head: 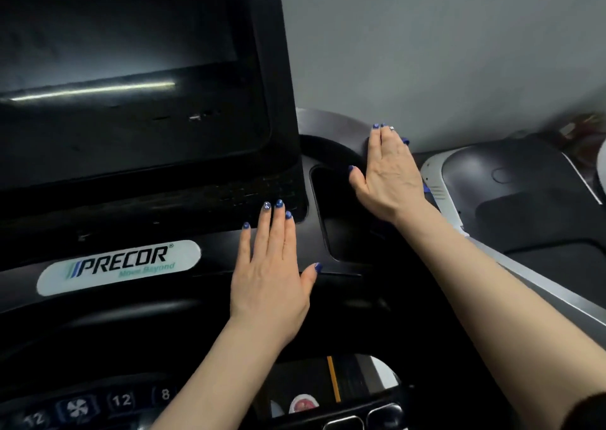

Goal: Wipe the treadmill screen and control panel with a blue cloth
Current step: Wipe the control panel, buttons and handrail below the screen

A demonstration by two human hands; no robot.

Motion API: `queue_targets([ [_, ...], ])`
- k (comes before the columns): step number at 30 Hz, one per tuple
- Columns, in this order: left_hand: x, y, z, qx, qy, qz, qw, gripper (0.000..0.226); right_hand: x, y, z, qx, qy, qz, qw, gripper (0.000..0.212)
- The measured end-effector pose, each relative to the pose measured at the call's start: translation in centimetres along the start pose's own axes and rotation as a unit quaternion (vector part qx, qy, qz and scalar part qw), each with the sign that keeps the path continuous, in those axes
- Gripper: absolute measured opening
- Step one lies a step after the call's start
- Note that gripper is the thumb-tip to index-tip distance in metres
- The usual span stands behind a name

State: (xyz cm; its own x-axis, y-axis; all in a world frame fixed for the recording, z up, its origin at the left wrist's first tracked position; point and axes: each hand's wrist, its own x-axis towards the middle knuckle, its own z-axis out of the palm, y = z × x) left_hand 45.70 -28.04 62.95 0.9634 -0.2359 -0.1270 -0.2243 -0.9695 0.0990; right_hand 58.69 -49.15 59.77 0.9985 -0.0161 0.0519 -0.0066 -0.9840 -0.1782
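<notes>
Nearest the camera, along the bottom edge, a row of round buttons [121, 400] marked 12 and 8 and a fan symbol sits on the lower control panel [98, 406]. Through a gap just right of it a strip of the treadmill belt with a yellow line [333, 380] shows.

Further up, the left hand [269, 272] lies palm down on the dark console ledge [213, 252], fingers [265, 229] straight and close together, thumb out to the right, holding nothing. Its fingertips reach the lower edge of the screen housing. Just left of the hand is a white oval PRECOR badge [119, 267].

To the right and farther off, the right hand [388, 174] lies flat on the right side of the console, beside a dark recessed tray [331, 206]. Its fingers are extended, with a ring on one. The blue cloth [406, 140] is almost wholly hidden under this hand; only small blue bits show at the far finger side and near the wrist edge, so the hand presses it against the surface rather than curling round it.

Beyond the left hand rises the large dark screen [131, 69], off, with a bright streak of reflected light across it. Behind the right hand is a grey wall [442, 52], and at far right a neighbouring machine's grey and white console [511, 180].
</notes>
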Motion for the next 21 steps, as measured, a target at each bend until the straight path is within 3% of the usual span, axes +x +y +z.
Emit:
queue_targets([
  [11,0.1,0.2,0.4,0.055,-0.031,-0.008,0.998,0.083,4.7,-1.3,-1.3,0.052,-0.046,-0.158,0.985,0.062],
  [21,0.2,-0.1,-0.1,0.045,-0.065,-0.005,0.997,0.077,2.6,-1.0,-0.8,0.086,0.043,-0.233,0.968,0.053],
])
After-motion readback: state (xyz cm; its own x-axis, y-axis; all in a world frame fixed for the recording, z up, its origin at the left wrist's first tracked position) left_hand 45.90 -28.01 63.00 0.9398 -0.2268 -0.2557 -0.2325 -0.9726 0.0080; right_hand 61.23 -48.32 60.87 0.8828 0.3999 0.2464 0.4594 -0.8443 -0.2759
